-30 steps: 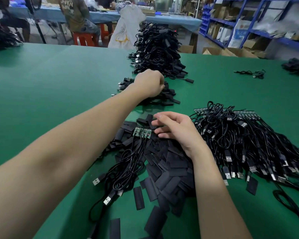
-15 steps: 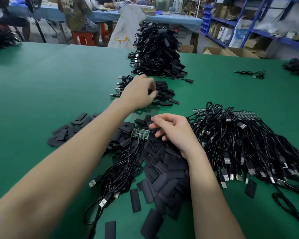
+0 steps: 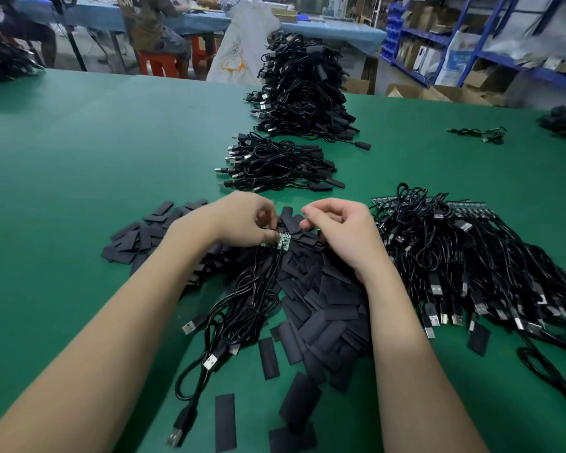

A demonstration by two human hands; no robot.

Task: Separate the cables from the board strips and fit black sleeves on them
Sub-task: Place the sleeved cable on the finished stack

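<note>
Your left hand is pinching the small green board strip with curled fingers, right above the heap of black sleeves on the green tabletop. Your right hand is hovering just beside it, fingers curled in; I cannot tell whether they are gripping anything. Cables are trailing from the strip back toward you, their USB plugs lying on the tabletop. To your right, a big tangle of cables on strips is waiting. Beyond your hands a small sleeved bundle is lying, and behind that a tall stack. No writing is coming through legibly; the print on the white bag at the far edge is too blurred. Cardboard boxes are sitting on the floor past the tabletop, contents hidden.
</note>
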